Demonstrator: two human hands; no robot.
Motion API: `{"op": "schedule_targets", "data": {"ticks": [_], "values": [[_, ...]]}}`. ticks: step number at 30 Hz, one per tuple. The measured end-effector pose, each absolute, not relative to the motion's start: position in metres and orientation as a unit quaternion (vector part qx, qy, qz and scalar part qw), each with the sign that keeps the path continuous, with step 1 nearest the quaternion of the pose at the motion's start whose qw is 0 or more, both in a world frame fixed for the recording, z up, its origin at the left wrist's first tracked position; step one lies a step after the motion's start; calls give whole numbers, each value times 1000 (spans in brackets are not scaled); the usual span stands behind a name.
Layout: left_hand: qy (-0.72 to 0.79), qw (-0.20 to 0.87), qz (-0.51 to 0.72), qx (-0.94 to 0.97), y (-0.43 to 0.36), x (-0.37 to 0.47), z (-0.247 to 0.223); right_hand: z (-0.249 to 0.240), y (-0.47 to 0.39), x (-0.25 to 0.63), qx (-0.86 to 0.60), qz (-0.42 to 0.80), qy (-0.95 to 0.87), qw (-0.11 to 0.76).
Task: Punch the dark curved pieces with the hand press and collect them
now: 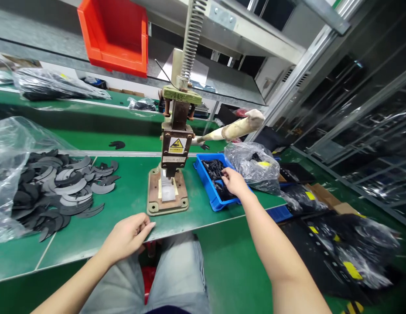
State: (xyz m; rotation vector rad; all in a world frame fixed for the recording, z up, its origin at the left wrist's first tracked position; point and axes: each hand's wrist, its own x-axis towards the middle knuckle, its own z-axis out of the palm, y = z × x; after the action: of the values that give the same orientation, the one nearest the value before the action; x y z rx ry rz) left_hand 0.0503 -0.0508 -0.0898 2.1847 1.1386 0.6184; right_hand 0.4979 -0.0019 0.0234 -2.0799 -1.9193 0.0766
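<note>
My right hand [234,181] reaches over a blue bin [206,185] of small black parts [214,168]. Its fingers are pinched together at the heap, and what lies between the tips is too small to make out. My left hand [132,233] rests at the front edge of the green table, fingers curled in and thumb alongside, with nothing visible in it. Between the hands stands a hand press [176,144] with a warning label, a tall spring and a wrapped lever handle [242,126]. A clear plate [168,192] lies on its base.
A pile of black and grey curved pieces [70,183] spills from a clear bag [8,144] at the left. A plastic bag [255,163] sits right of the blue bin. Above, an orange-red bin [116,39] is at the shelf. More bagged parts [359,244] lie at the far right.
</note>
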Motion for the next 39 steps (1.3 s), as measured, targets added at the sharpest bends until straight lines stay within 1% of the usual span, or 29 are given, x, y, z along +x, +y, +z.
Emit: {"op": "schedule_targets", "data": {"ticks": [4,8,10,12,18,24,27,29,31,34,36,39], "values": [[434,322,268,797,-48,48,-91,27,-43,446,-631,28,-720,289],[438,362,331,753,-55,49,-84,6,-87,376,-527,69,-760,373],[422,379,365,739,-64,54,-75,-8,-102,348,-473,90,-769,421],[391,390,392,736,-75,60,-64,-19,-111,328,-436,106,-773,449],[326,391,402,761,-95,72,-40,-37,-116,305,-408,121,-779,461],[306,377,409,773,-96,73,-39,-42,-118,302,-400,109,-789,454],[314,392,401,766,-95,73,-38,-44,-117,302,-390,105,-798,447],[337,447,379,737,-93,74,-37,-44,-115,302,-377,103,-808,441],[351,544,345,679,-90,76,-36,-44,-113,302,-357,96,-822,433],[332,684,294,579,-83,77,-37,-41,-108,301,-321,84,-846,418],[315,729,275,542,-77,77,-38,-34,-105,303,-304,87,-860,401],[312,721,294,544,-61,74,-39,-13,-97,316,-316,80,-866,379]]}}
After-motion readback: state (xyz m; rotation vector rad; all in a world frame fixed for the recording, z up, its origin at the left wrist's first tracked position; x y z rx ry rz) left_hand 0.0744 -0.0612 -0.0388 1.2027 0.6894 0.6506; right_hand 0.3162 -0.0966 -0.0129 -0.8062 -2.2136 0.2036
